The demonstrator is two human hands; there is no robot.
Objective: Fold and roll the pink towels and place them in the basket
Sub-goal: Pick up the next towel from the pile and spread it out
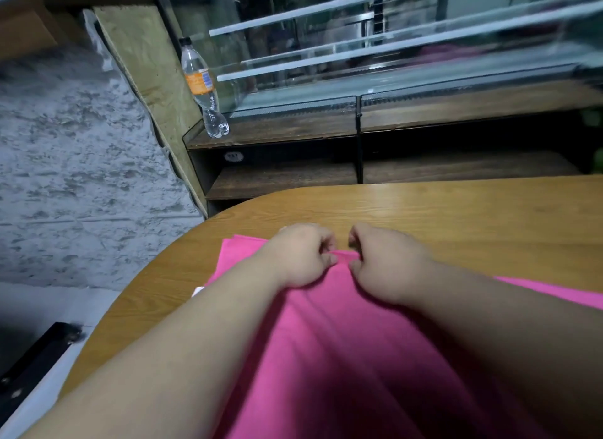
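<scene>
Pink towel [329, 340] lies spread on the wooden desk [440, 210] by its rounded left corner. It runs from mid-desk back to the near edge, under both forearms. Left hand [300, 257] and right hand [383, 264] sit close together at the towel's far edge. Fingers are curled, each hand pinching a small raised fold of cloth. Pink cloth lies flat beyond either arm. Behind the desk, a clear plastic bottle [204, 86] with an orange label stands on a wooden ledge beside a glass display case [391, 56].
</scene>
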